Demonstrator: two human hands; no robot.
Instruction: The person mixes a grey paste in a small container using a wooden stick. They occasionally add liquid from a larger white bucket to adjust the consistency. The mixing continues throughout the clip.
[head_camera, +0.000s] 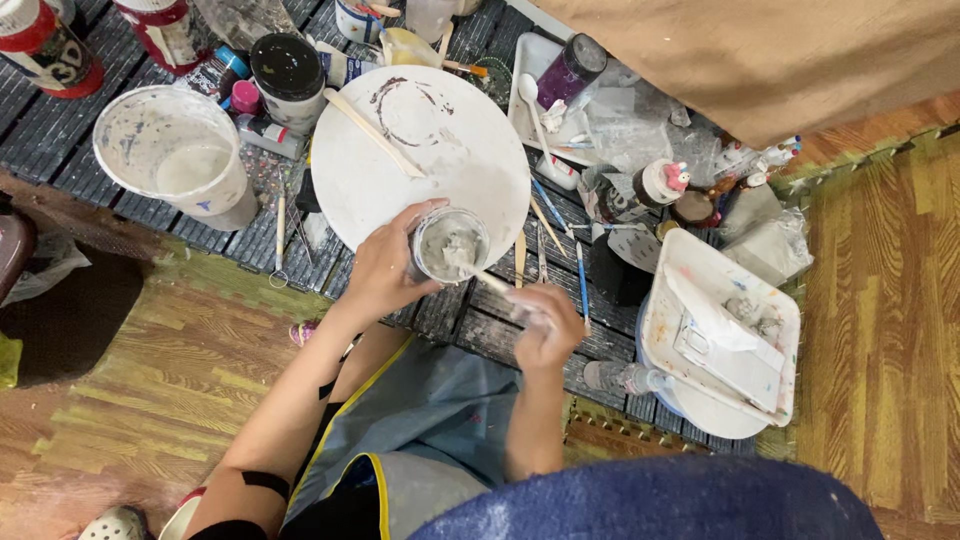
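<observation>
My left hand grips a small clear cup holding grey paste, at the near edge of a round white board. My right hand holds a wooden stick whose tip sits in the paste. Both hands hover over a dark slatted mat, just above my lap and grey apron.
A large white bucket stands at the left. A wooden spatula lies on the board. Paint bottles, jars and brushes crowd the far side. A white tray with tools sits on the right. Wood-pattern floor mats surround the work area.
</observation>
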